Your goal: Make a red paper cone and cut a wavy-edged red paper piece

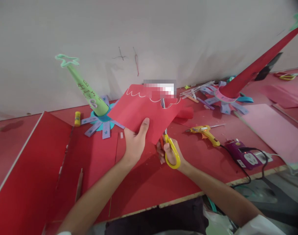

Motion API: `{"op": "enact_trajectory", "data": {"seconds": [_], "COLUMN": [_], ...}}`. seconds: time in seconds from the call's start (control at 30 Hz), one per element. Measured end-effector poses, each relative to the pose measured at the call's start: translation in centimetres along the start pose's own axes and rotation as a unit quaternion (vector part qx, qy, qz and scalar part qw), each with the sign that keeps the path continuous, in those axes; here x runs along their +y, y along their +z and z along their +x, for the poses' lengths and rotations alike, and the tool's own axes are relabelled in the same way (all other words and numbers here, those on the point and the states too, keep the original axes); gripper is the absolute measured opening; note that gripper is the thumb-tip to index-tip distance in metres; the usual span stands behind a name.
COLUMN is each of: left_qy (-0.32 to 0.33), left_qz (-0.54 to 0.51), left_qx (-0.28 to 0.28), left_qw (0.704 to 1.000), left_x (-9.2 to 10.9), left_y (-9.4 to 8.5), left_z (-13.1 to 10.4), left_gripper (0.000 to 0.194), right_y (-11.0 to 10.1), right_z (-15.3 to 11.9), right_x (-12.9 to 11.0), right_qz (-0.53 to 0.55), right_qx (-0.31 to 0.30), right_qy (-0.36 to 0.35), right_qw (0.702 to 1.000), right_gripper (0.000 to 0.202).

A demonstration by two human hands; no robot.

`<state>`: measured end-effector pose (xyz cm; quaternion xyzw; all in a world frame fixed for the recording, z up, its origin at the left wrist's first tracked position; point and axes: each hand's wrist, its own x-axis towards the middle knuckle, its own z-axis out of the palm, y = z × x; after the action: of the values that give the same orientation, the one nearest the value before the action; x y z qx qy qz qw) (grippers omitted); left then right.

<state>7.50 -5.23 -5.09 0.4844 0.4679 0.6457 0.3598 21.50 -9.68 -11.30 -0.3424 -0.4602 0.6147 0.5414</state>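
Note:
A sheet of red paper [139, 104] with a white scalloped line drawn along its far side is held up above the table. My left hand [136, 140] grips its near edge, thumb on top and fingers underneath. In my right hand [172, 151] is a pair of scissors [173, 156] with yellow and orange handles, my fingers through the loops. Their blades pass beneath the paper, and a tip shows through near the scalloped line at the right. A pixelated patch covers part of the paper's far edge.
A green paper cone [88, 91] and a glue stick [77, 118] stand at the left, near a red board [28, 169]. On the right are a glue gun [205, 132], a purple power socket [244, 155], pink paper [268, 127] and a tall red cone [256, 65].

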Motion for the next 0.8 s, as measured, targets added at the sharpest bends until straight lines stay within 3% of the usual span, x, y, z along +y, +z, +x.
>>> {"op": "enact_trajectory", "data": {"seconds": [0.17, 0.4, 0.8], "left_qy": [0.034, 0.023, 0.021], "left_qz": [0.004, 0.053, 0.043], "left_qx": [-0.024, -0.014, -0.01], "left_qw": [0.999, 0.998, 0.999], "left_x": [0.8, 0.3, -0.4], "left_y": [-0.5, -0.1, 0.0], "left_z": [0.8, -0.6, -1.0], "left_gripper": [0.045, 0.054, 0.051], "right_y": [0.0, 0.1, 0.2], "right_z": [0.0, 0.0, 0.1], "right_x": [0.1, 0.2, -0.3], "right_qz": [0.007, -0.011, -0.012], "right_qx": [0.001, 0.009, 0.004], "right_qy": [-0.005, -0.002, 0.002], "right_qw": [1.0, 1.0, 1.0], "right_gripper": [0.071, 0.073, 0.073]}}
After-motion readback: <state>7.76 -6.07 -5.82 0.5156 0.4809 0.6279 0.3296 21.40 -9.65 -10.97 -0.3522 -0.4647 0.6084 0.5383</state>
